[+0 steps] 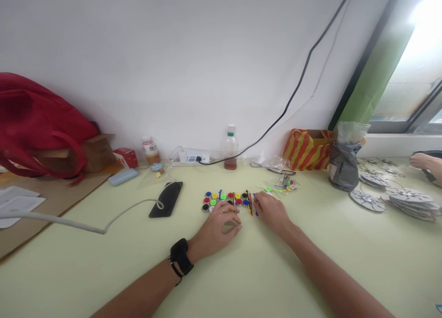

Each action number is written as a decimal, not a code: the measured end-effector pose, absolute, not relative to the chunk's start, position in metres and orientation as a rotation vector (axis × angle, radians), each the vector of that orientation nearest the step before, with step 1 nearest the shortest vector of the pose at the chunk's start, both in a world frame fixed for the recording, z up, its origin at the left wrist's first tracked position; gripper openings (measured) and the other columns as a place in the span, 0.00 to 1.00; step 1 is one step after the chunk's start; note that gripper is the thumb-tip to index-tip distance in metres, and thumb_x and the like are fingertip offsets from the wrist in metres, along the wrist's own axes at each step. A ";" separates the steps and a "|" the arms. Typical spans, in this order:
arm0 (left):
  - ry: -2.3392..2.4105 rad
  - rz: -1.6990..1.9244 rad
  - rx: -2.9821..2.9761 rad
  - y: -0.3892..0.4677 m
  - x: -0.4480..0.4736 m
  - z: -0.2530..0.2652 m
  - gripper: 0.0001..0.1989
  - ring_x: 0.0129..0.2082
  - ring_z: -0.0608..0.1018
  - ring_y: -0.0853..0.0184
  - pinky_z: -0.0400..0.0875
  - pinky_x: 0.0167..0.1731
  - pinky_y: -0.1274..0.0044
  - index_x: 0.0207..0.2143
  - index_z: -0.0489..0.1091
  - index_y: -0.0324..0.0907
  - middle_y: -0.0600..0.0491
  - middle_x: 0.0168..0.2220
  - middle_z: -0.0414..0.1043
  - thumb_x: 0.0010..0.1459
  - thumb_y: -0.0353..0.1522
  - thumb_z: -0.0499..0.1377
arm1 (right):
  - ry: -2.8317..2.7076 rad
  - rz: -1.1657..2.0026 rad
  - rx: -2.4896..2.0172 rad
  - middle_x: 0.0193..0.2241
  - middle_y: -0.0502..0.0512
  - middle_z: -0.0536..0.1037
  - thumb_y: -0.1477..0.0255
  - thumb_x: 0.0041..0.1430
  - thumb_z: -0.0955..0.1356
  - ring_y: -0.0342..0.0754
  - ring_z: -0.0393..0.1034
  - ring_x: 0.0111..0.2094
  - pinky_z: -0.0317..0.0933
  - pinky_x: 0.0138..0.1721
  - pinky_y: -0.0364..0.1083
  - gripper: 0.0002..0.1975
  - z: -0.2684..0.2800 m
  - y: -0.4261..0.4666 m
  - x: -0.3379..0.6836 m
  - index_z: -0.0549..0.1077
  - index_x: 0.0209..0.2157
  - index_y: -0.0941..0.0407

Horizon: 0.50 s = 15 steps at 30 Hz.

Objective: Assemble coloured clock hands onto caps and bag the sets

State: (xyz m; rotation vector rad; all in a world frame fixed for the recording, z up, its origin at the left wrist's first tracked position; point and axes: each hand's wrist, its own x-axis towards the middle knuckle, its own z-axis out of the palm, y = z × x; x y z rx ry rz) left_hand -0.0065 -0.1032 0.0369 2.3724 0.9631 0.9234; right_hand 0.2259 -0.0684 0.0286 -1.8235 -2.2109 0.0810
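Observation:
Small round discs in several colours, among them a blue disc (pixel 208 194) and a red disc (pixel 239 202), lie in rows on the table. Slim plastic arrows stand between and beside them, including a blue arrow (pixel 220 194) and a red arrow (pixel 251 206). My left hand (pixel 219 226), with a ring and a black wristwatch, hovers over the front discs and hides some; its thumb and fingers are apart. At the right end of the row, my right hand (pixel 271 210) has curled fingers closed at a blue arrow (pixel 256 212), partly covered by the fingertips.
A black phone (pixel 166 199) and cable lie left. Behind are a power strip (pixel 193 156), a bottle (pixel 230 150) and plastic bags (pixel 281 179). Right are a striped bag (pixel 307 150), a grey bag (pixel 344 166), stacked discs (pixel 412 200) and another person's hand (pixel 423 162).

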 end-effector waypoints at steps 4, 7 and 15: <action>0.962 0.923 2.368 -0.104 -0.006 0.038 0.04 0.57 0.69 0.56 0.67 0.58 0.59 0.36 0.77 0.46 0.49 0.49 0.75 0.63 0.30 0.62 | -2.146 0.081 -1.797 0.39 0.57 0.77 0.76 0.69 0.60 0.50 0.70 0.38 0.50 0.32 0.45 0.07 0.026 -0.066 0.228 0.67 0.37 0.55; 0.960 0.927 2.367 -0.104 -0.006 0.039 0.04 0.57 0.69 0.56 0.67 0.58 0.59 0.36 0.77 0.46 0.49 0.49 0.75 0.63 0.30 0.62 | -2.045 0.175 -1.672 0.35 0.55 0.75 0.75 0.70 0.58 0.49 0.68 0.34 0.53 0.33 0.45 0.07 0.026 -0.066 0.228 0.65 0.38 0.54; 0.955 0.915 2.370 -0.104 -0.006 0.038 0.04 0.56 0.69 0.57 0.67 0.57 0.61 0.36 0.76 0.46 0.50 0.49 0.75 0.63 0.29 0.61 | -2.041 0.408 -1.348 0.40 0.56 0.77 0.73 0.70 0.57 0.49 0.71 0.39 0.59 0.39 0.46 0.12 0.033 -0.075 0.219 0.65 0.50 0.55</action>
